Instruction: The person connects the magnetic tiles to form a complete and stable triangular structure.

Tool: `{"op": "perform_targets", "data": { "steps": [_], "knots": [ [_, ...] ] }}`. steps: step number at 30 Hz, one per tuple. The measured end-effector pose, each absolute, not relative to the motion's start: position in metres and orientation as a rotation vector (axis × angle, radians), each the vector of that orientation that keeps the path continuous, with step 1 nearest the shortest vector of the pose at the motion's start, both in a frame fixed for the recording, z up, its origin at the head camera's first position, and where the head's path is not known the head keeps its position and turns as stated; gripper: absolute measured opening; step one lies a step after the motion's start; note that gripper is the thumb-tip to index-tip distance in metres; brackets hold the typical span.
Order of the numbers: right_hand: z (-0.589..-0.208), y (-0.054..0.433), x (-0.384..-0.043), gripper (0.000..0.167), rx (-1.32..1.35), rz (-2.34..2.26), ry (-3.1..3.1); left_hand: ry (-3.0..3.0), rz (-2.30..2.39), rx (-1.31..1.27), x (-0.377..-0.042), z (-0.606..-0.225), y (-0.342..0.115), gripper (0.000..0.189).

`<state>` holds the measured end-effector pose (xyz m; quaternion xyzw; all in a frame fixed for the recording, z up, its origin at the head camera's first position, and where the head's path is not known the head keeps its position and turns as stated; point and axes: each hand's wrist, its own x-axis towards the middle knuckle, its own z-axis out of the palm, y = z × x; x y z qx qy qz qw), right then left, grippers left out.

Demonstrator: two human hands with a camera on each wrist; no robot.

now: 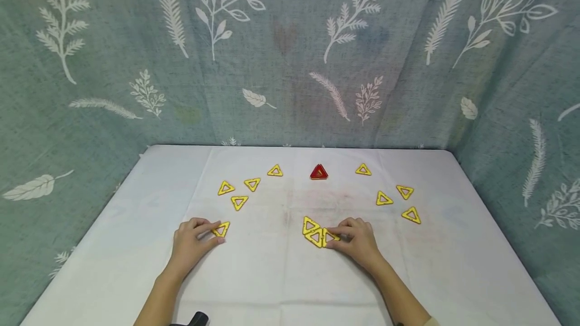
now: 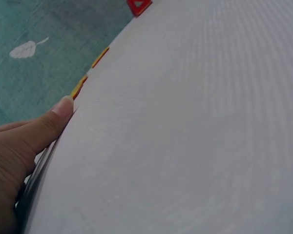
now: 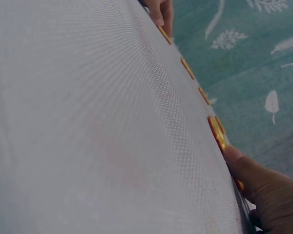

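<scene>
My left hand [image 1: 192, 240] pinches a yellow triangular frame tile [image 1: 226, 227] between thumb and fingers at the left of the white table. Toward the middle, my right hand [image 1: 358, 243] grips another yellow triangle tile [image 1: 323, 238] by its sides. That tile's straight edge is right against a lower yellow triangle [image 1: 321, 239], which adjoins an upper yellow triangle [image 1: 305, 225]. In the right wrist view, the thumb [image 3: 234, 155] is at the end of the yellow tile row [image 3: 216, 130]. The left wrist view shows the left thumb [image 2: 63, 108] at a yellow tile edge [image 2: 78, 88].
Several loose yellow triangles lie farther back, including a left one [image 1: 239, 206] and a right one [image 1: 411, 219]. A red triangle piece [image 1: 313, 174] sits near the back edge of the white-covered table [image 1: 254, 275]. A leaf-patterned curtain [image 1: 290, 49] rises behind and beside it.
</scene>
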<state>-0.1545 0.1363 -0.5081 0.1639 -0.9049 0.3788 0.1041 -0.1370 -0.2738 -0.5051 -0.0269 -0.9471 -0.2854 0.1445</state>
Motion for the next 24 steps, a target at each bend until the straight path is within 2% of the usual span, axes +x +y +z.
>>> {"op": "perform_targets", "data": {
  "steps": [16, 24],
  "knots": [
    [-0.51, 0.136, -0.156, 0.034, 0.488, 1.118, -2.661, -2.734, -0.779, -0.202, -0.138, -0.508, -0.267, 0.047],
    [-0.509, 0.136, -0.156, 0.034, 0.498, 1.118, -2.653, -2.7, -0.784, -0.278, -0.136, -0.506, -0.255, 0.039]
  ]
}}
